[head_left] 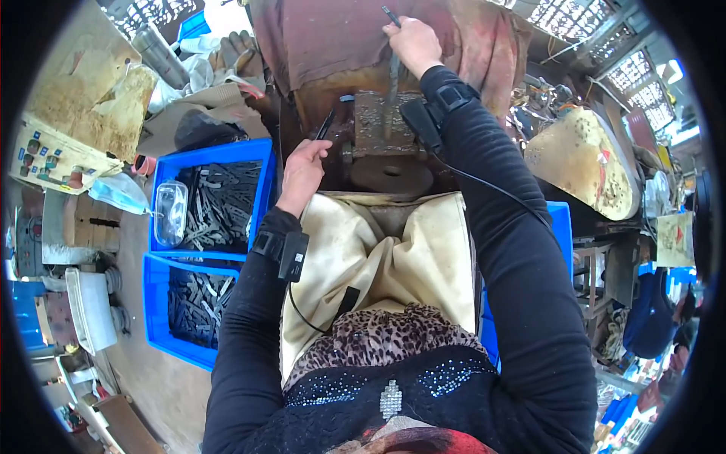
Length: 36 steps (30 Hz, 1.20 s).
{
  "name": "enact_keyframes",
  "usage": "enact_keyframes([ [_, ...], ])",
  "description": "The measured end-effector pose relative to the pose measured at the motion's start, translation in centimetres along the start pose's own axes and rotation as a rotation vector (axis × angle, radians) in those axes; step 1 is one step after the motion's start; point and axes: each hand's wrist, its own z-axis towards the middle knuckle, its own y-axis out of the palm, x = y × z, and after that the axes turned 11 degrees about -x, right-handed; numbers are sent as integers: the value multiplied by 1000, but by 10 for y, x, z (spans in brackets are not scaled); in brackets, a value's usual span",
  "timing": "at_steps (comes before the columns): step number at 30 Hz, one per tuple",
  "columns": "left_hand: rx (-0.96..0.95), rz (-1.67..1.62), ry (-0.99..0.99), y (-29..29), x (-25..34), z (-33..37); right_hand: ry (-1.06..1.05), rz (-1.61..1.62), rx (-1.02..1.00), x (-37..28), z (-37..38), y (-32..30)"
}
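Observation:
My left hand (304, 174) is closed in a pinch on a dark, slim metal piece (327, 123), which points up and away. It is just left of a worn metal block (370, 125) and a round disc with a centre hole (392, 175). Farther out, my right hand (416, 47) is closed around another dark, slim piece (390, 15), whose tip sticks out past the fingers. Below that hand an upright grey bar (393, 83) stands in front of the block; whether the hand touches it, I cannot tell. A reddish-brown cloth (325, 38) hangs behind.
Left of my lap, two blue crates (151, 299) hold many dark metal strips (219, 200). A clear plastic case (171, 213) lies on the farther crate. A cream apron (333, 250) covers my lap. A stained board (582, 163) is at right, and a gloved-looking grey shape (236, 54) at far left.

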Motion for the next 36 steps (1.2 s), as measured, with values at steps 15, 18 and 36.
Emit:
enact_keyframes([
  [15,47,430,57,5,12,-2,18,3,-5,0,1,-2],
  [18,51,463,49,7,12,-3,-12,-13,2,6,3,2],
  [36,43,484,10,6,16,-6,-2,-2,-38,8,9,2],
])
